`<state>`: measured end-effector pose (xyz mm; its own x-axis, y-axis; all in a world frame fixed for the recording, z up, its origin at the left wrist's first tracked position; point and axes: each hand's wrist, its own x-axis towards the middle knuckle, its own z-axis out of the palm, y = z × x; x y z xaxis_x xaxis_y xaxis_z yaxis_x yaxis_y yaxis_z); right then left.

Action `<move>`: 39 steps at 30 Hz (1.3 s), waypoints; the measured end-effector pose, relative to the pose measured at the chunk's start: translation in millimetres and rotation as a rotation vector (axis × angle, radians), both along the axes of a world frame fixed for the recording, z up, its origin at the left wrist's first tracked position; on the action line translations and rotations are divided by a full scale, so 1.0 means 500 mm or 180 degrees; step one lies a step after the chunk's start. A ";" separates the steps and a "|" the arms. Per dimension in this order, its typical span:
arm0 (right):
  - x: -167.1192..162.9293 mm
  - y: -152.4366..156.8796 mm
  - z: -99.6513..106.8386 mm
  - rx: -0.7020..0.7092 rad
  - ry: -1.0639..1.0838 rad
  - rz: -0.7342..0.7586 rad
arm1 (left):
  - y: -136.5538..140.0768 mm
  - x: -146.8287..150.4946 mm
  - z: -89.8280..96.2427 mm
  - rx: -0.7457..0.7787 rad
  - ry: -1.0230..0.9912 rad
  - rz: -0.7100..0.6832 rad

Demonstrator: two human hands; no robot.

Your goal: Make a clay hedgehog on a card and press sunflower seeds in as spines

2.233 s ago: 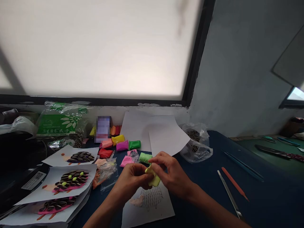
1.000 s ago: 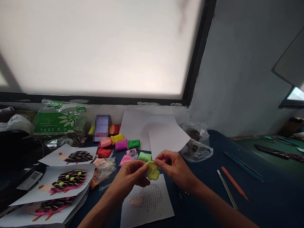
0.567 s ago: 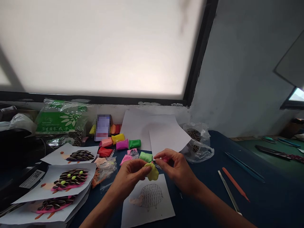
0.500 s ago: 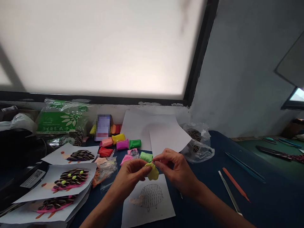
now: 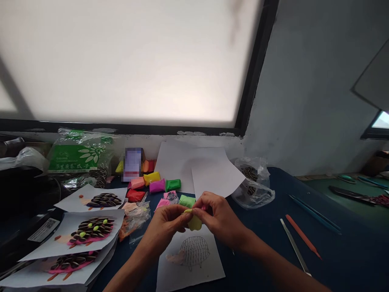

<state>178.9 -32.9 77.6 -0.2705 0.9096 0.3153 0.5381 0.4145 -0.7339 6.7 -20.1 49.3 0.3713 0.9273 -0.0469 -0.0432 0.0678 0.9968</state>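
A flattened piece of yellow modelling clay (image 5: 195, 223) is pinched between both hands. My left hand (image 5: 166, 223) grips its left edge with thumb and fingertips. From the other side, my right hand (image 5: 217, 215) presses thumb and forefinger on its upper right edge; a bit of pink shows by those fingers. Below them lies a white sheet (image 5: 173, 275) with a pencil-drawn hedgehog (image 5: 195, 251), its snout covered in peach clay. A light green clay packet (image 5: 187, 201) is just behind the hands.
Finished hedgehog pictures (image 5: 91, 233) with seeds lie stacked at left. Several coloured clay packets (image 5: 157, 185) stand behind, near a green seed bag (image 5: 73, 156). Blank paper (image 5: 209, 170) and a plastic bag of seeds (image 5: 253, 194) lie at the back. Tweezers (image 5: 314, 214) and an orange tool (image 5: 303, 236) are at right.
My right fingers have shifted further over the yellow clay, and its upper edge is now folded between the two hands. The view has moved slightly.
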 end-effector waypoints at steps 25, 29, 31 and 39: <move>-0.002 0.058 0.023 -0.0503 -0.0119 0.0393 | 0.014 -0.021 -0.018 -0.0205 -0.0028 0.0389; 0.003 0.058 0.021 -0.0736 -0.0093 0.0511 | 0.008 -0.018 -0.010 -0.0250 -0.0075 0.0324; 0.001 0.057 0.021 -0.0725 -0.0040 0.0463 | 0.006 -0.017 -0.008 -0.0306 -0.0161 0.0308; 0.001 0.050 0.033 -0.0642 -0.0238 0.0457 | 0.012 -0.026 -0.002 -0.0329 -0.0191 -0.0174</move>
<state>179.2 -7.7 94.2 -0.4172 0.9026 0.1057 0.5401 0.3398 -0.7700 -6.2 -14.0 48.4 0.4263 0.8970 -0.1173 -0.0960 0.1738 0.9801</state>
